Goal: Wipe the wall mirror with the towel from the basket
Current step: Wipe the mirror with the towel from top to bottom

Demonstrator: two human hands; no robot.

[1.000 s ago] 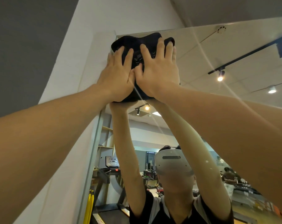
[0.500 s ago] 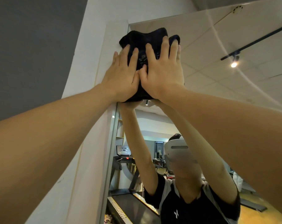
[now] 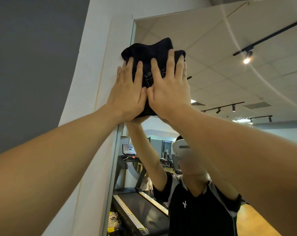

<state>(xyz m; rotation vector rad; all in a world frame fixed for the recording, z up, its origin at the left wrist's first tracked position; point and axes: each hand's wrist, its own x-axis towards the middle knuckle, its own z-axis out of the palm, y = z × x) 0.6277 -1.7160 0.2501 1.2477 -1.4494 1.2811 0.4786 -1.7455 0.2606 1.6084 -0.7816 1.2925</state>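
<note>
- Your left hand [image 3: 127, 94] lay flat on the towel [image 3: 149, 53], fingers straight and a little spread, pressing it to the mirror [image 3: 204, 40]; nothing was curled round the cloth.
- Your right hand [image 3: 170, 92] pressed beside it the same way, fingers straight and pointing toward 12 o'clock, thumb touching the left hand's thumb.
- The towel was black and bunched, with faint lettering showing between your hands. It sat against the glass near the mirror's upper corner at 11 o'clock, its edge at 9 o'clock lapping over the frame [image 3: 117, 150] onto the white wall [image 3: 96, 48].
- Most of the towel stuck out past your fingertips toward 12 o'clock; a small part showed below your palms at 6 o'clock.
- Both your forearms reached up from 7 and 4 o'clock and met at the towel.
- In the glass, your reflection [image 3: 200, 210] stood at 5 o'clock of the towel, arms raised, in a dark shirt and a white headset.
- A treadmill [image 3: 141, 210] showed in the reflection at 6 o'clock, along the frame.
- A lit track lamp [image 3: 247, 57] showed in the mirrored ceiling at 3 o'clock of the towel.
</note>
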